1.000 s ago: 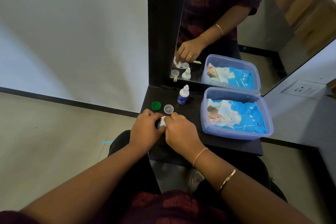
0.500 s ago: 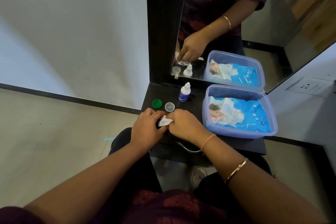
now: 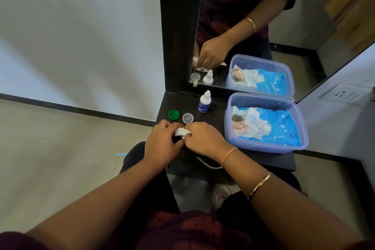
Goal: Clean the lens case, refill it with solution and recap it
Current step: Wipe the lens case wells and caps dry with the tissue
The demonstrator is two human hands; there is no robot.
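Observation:
My left hand [image 3: 162, 140] and my right hand [image 3: 203, 138] meet over the front of the black shelf [image 3: 215, 119], both closed around a crumpled white wipe [image 3: 181, 131]. The lens case is mostly hidden between my fingers under the wipe. A green cap [image 3: 174, 114] and a clear cap [image 3: 188, 117] lie on the shelf just beyond my hands. The small white solution bottle [image 3: 204, 102] with a blue label stands upright behind the caps, with its cap on.
A clear blue plastic tub [image 3: 263, 148] holding a pack of baby wipes [image 3: 269, 126] fills the right side of the shelf. A mirror [image 3: 253, 26] stands at the back. The wall is to the left, a wall socket [image 3: 343, 93] to the right.
My hands have stayed together over the wipe, with the fingers shifting slightly around it. The caps, bottle and tub have not moved.

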